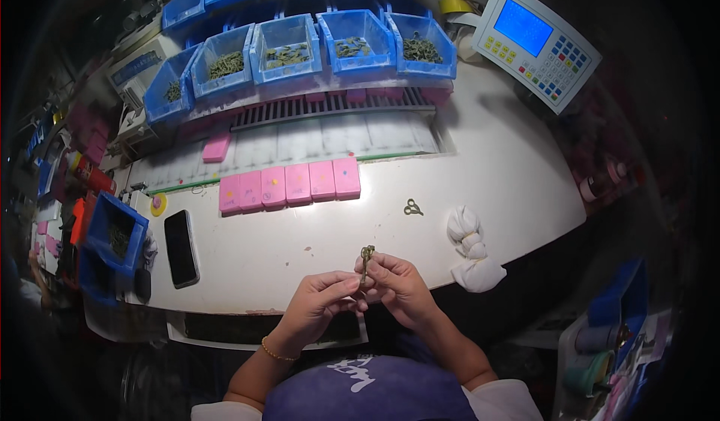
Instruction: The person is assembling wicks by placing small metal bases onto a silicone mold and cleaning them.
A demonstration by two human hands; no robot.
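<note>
White benchtop (247,286): a pale, smooth surface with a curved near edge and a few small specks, lit against a dim, cluttered room.
Left end: one deep blue plastic bin (139,230) holding small dark pieces, beside the bench edge.
Yellow ring: one small round yellow roll (158,205), near the phone's top.
Phone: one black rectangular smartphone (181,249), lying flat, well apart from both hands.
Pink blocks: six pink rectangular blocks (286,185) side by side in a row; one more pink block (217,148) lies behind them.
Bins: five open blue plastic bins (285,75) in the lower row, holding small greenish pieces; another row above is cut off.
Left hand (324,299): over the near edge, thumb and fingertips closed at the lower end of the small bronze-green metal part (367,254).
Right hand (403,287): thumb and forefinger pinched on that part, which stands roughly upright between both hands; whether it is several pieces, I cannot tell.
Loose piece: one bronze-green metal piece with rings (413,207), flat, well beyond the right hand.
Right edge: one knotted white cloth bundle (472,248).
Far right corner: one white keypad console with a blue screen (537,46).
</note>
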